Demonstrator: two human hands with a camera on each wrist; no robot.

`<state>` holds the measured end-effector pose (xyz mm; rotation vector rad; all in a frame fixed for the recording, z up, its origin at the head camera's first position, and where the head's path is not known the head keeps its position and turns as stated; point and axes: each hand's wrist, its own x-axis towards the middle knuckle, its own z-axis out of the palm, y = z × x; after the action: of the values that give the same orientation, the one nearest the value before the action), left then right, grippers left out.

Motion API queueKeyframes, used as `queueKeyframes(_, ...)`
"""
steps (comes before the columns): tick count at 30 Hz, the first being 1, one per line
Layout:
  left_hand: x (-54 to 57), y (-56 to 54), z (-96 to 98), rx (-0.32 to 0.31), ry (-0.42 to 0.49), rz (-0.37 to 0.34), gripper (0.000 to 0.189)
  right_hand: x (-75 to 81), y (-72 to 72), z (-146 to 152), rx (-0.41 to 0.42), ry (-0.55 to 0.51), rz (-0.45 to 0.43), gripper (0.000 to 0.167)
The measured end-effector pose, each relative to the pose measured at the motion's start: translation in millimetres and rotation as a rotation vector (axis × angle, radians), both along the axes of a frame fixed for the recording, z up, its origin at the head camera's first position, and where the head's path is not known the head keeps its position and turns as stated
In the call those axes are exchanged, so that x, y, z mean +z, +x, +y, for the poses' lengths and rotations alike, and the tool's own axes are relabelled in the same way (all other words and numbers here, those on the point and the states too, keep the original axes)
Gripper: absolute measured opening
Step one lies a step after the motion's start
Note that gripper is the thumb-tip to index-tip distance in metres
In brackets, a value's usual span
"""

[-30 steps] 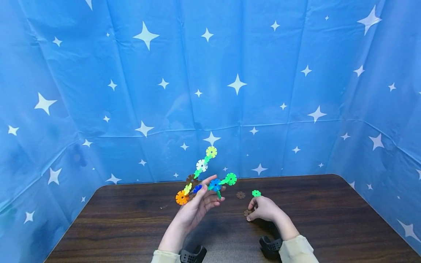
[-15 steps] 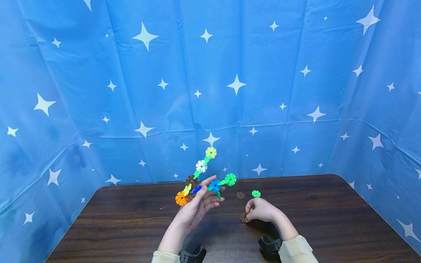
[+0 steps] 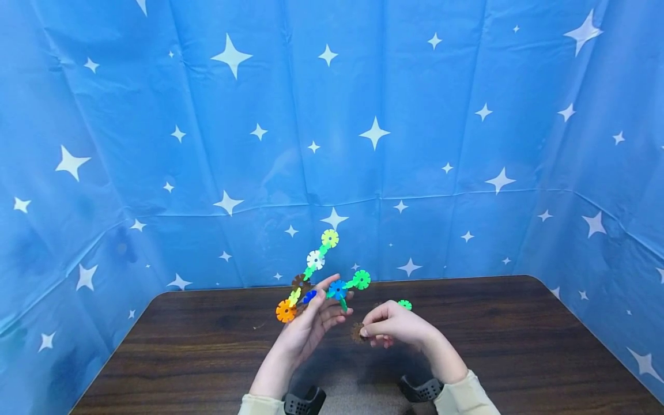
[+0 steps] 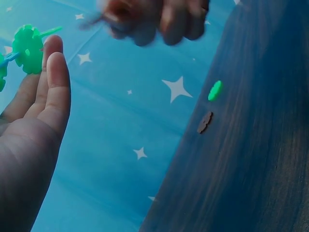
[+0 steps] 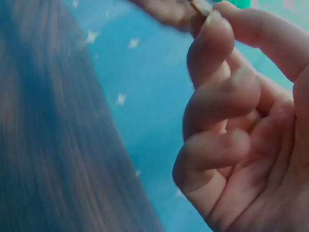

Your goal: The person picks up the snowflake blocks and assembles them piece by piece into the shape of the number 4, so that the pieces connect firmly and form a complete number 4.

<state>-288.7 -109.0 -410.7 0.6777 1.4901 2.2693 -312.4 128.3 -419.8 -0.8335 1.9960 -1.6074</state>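
Observation:
In the head view my left hand [image 3: 306, 331] pinches a chain of linked notched plastic discs by a dark blue disc [image 3: 309, 297]. One branch climbs through an orange disc [image 3: 286, 310], a brown disc and a white disc [image 3: 315, 260] to a yellow disc [image 3: 329, 238]. The other runs through a blue disc [image 3: 338, 289] to a green disc [image 3: 361, 279]. Between thumb and forefinger, my right hand [image 3: 399, 325] pinches a loose brown notched disc [image 3: 357, 332], held just right of the left fingers. In the right wrist view only that disc's edge [image 5: 198, 8] shows at the fingertips.
On the dark wooden table [image 3: 197, 346] a loose green disc [image 3: 405, 304] lies beyond the right hand. Near it another brown disc [image 4: 205, 123] shows in the left wrist view. A blue star-patterned curtain [image 3: 332, 144] stands behind the table.
My right hand has lifted the brown disc off the table and carried it left toward the left hand. The left hand and its chain have barely moved.

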Motion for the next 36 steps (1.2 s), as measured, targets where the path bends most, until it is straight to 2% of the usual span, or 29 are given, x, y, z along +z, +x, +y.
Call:
queueKeyframes(5,0.0,0.4,-0.5,0.003,0.001,0.009,0.056,12.3,11.3,-13,-0.02,-0.088,-0.085,0.015)
queueKeyframes(17,-0.4,-0.1,-0.1,-0.009,-0.01,0.032,0.054,16.5,15.5,-24,-0.175,-0.084,-0.122,0.016)
queueKeyframes(25,0.3,0.9,-0.8,0.008,-0.001,0.036,0.054,17.8,16.7,-25,-0.182,-0.103,-0.157,0.016)
queueKeyframes(36,1.6,2.4,-0.2,0.036,-0.016,0.036,0.054,17.1,17.1,-25,-0.186,-0.123,-0.151,0.016)
